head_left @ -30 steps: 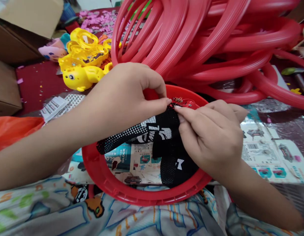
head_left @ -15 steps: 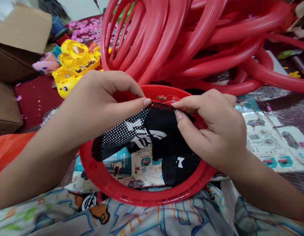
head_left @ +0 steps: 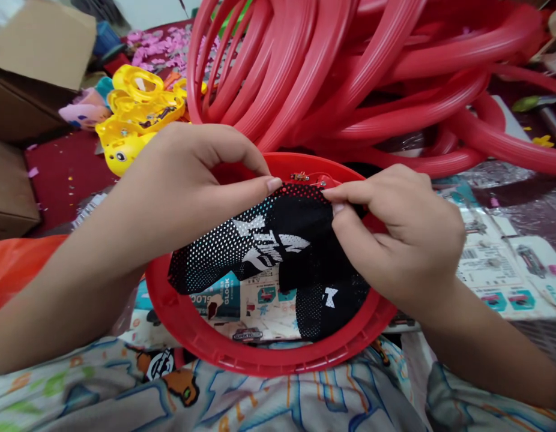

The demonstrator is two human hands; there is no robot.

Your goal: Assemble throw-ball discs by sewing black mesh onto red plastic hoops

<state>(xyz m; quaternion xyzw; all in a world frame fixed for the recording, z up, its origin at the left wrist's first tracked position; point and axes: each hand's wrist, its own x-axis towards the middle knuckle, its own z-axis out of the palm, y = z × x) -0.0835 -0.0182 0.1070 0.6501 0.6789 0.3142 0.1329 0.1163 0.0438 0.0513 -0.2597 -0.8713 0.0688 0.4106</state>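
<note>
Nearest, patterned clothing (head_left: 323, 402) is spreading across the person's lap, and a round red plastic ring (head_left: 282, 363) is resting with its near edge against it. Inside the ring, black mesh fabric with white printing (head_left: 300, 258) is draping over a printed cardboard sheet (head_left: 269, 324), which is showing through the opening. The left hand (head_left: 201, 186) is pinching the fabric's far edge, thumb and forefinger closing together at the tips; the right hand (head_left: 395, 240) is gripping the same edge likewise, its other fingers curling in. Between them, that edge is running along the ring's far inner side, where a small electronic part (head_left: 299, 176) is sitting just beyond. Farther off, ribbed red hoops (head_left: 300, 72) are lying heaped, yellow toy shells (head_left: 138, 108) are sitting to their left, and pink pieces (head_left: 174, 48) are lying scattered behind.
</note>
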